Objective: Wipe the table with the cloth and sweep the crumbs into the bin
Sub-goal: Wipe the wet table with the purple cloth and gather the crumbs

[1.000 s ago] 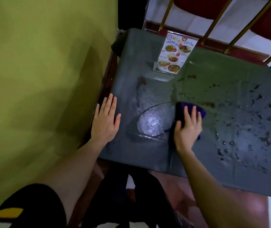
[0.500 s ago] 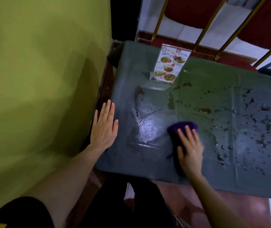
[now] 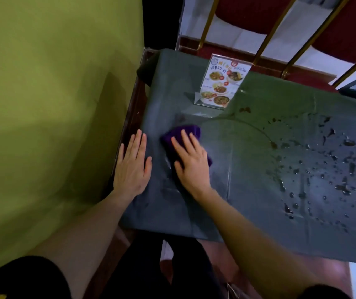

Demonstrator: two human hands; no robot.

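A purple cloth lies flat on the dark green table, near its left end. My right hand presses down on the cloth with straight fingers, covering most of it. My left hand rests flat on the table's left edge, a short way left of the cloth. Water drops and dark crumbs are scattered over the right half of the table. No bin is in view.
A standing menu card in a clear holder is at the back of the table, just beyond the cloth. A yellow-green wall runs close along the left. Red chairs with gold legs stand behind the table.
My right hand has slid the cloth to the left, from the middle of the wet patch to right beside my left hand. My left hand has stayed flat at the table's edge.
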